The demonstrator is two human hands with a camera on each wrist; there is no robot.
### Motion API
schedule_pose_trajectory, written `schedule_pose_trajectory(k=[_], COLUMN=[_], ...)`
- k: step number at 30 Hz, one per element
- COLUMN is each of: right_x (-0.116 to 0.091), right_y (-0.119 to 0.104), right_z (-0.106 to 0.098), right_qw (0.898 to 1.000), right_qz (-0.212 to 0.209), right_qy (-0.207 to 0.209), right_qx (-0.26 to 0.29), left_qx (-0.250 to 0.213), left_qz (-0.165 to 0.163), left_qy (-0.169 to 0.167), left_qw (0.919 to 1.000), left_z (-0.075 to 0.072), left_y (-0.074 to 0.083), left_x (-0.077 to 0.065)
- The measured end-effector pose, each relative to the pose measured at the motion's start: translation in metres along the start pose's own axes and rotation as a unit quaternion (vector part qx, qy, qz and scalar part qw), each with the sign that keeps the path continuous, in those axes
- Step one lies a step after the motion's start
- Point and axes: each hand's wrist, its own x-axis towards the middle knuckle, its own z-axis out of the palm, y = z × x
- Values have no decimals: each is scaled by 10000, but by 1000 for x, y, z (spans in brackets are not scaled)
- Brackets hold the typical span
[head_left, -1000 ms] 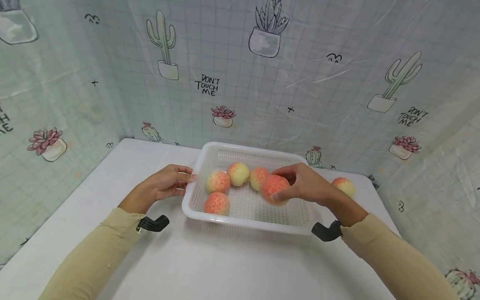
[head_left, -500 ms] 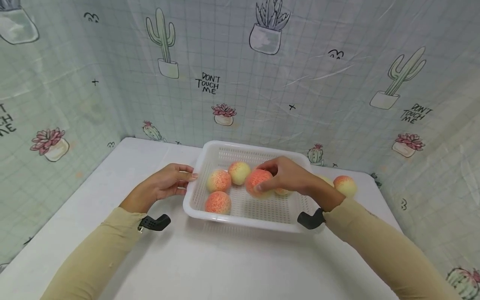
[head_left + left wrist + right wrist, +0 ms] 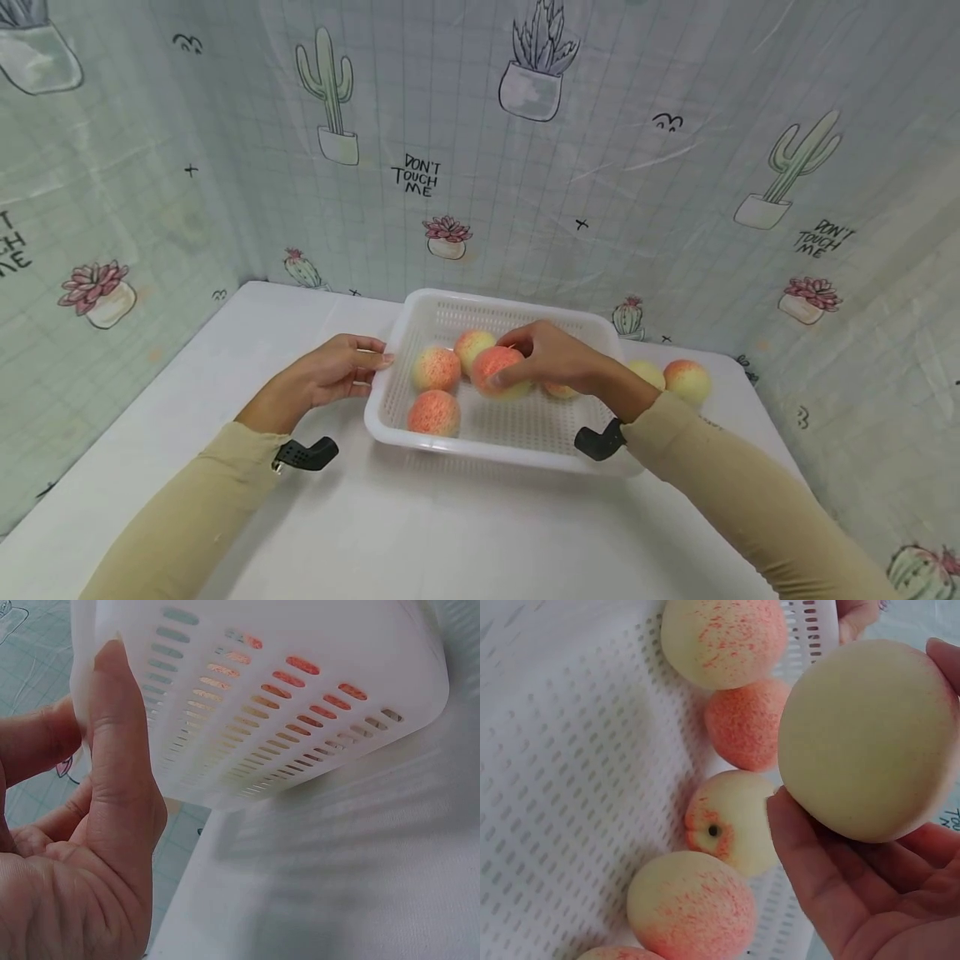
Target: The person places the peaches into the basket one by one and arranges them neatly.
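In the head view my left hand [image 3: 337, 372] holds the left rim of a white perforated plastic basket [image 3: 517, 461]. The left wrist view shows the thumb [image 3: 116, 742] laid along the basket's outer wall, other fingers behind it. My right hand [image 3: 555, 354] grips a red-and-yellow peach [image 3: 497, 367] over the middle of the basket. From the right wrist, its pale side [image 3: 866, 742] faces the camera, thumb and fingers around it. Inside lie several more peaches, among them a reddish one [image 3: 433, 412] at the front left and a yellowish one [image 3: 474, 343] at the back.
Two more peaches, one yellow [image 3: 647, 372] and one red-topped [image 3: 687, 382], rest on the white table [image 3: 450, 542] right of the basket, beyond the right forearm. A cactus-print cloth [image 3: 480, 167] hangs behind and at both sides.
My right hand has moved left with the peach over the basket. Another peach in the basket now shows below the right wrist. The left hand has stayed at the rim.
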Motion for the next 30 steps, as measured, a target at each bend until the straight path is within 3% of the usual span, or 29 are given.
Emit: schedule_pose_trajectory(k=[21, 30], right_x=[24, 30], right_y=[2, 9], right_z=[14, 22], right_qw=[9995, 9980], right_qz=[137, 463], right_qy=[-297, -434], right_qx=[-10, 2], left_qx=[47, 54], left_qz=[57, 46], left_qy=[46, 7], left_qw=[10000, 10000], left_z=[-2, 1], left_y=[7, 2], left_x=[0, -2])
